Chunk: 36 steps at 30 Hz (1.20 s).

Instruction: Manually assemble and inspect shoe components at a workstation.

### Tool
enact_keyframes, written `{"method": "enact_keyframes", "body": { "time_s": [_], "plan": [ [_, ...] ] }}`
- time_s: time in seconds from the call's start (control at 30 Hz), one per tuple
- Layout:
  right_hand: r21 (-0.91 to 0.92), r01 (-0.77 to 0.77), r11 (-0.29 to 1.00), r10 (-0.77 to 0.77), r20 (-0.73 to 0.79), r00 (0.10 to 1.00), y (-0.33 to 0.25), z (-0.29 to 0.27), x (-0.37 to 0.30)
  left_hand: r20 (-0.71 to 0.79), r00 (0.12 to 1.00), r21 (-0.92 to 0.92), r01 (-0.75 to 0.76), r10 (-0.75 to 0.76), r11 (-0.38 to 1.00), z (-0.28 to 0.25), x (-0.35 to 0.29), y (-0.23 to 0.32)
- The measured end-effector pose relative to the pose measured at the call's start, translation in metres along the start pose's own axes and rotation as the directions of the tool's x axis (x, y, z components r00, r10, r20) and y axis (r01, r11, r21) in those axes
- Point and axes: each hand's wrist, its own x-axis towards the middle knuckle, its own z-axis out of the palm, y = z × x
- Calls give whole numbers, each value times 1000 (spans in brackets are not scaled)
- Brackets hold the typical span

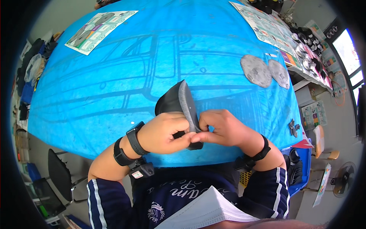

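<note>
A black, curved, shoe-like piece (167, 100) with a flat grey side (187, 101) stands tilted over the near edge of the blue-covered table (213, 45). My left hand (164, 133) is closed around its near end, with the thumb pressed near the grey edge. On the other side my right hand (225, 128) pinches the same end, thumb and bent fingers together. Both thumbs nearly meet there, and the fingertips hide what lies between them.
Two round grey pads (256, 71) lie at the right of the table. Small black pieces (293, 128) rest near its right edge. Printed sheets lie at the far left (93, 34) and far right. A blue crate (303, 171) holds black pieces beside me. A black chair (63, 171) stands left.
</note>
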Motion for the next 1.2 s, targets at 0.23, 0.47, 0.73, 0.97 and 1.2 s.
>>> {"method": "enact_keyframes", "body": {
  "time_s": [0.23, 0.47, 0.73, 0.97, 1.2],
  "plan": [
    [25, 255, 967, -256, 48, 965, 10, 1, 5, 127, 991, -308, 89, -52, 947, -6, -2, -11],
    [-153, 361, 920, -369, -30, 929, 13, 15, 0, 183, 952, -251, 287, -245, 925, -8, 6, 0],
    [282, 238, 929, -226, -72, 971, 9, 15, -1, 188, 973, -439, 204, -133, 875, -8, 1, 2],
    [464, 238, 853, -198, -134, 971, 6, 11, 0, 144, 983, -379, 163, -116, 911, -10, 2, 12],
    [602, 182, 777, -108, -157, 982, 3, 16, -6, 104, 983, -547, 184, -152, 817, -8, -2, 17]
  ]
}}
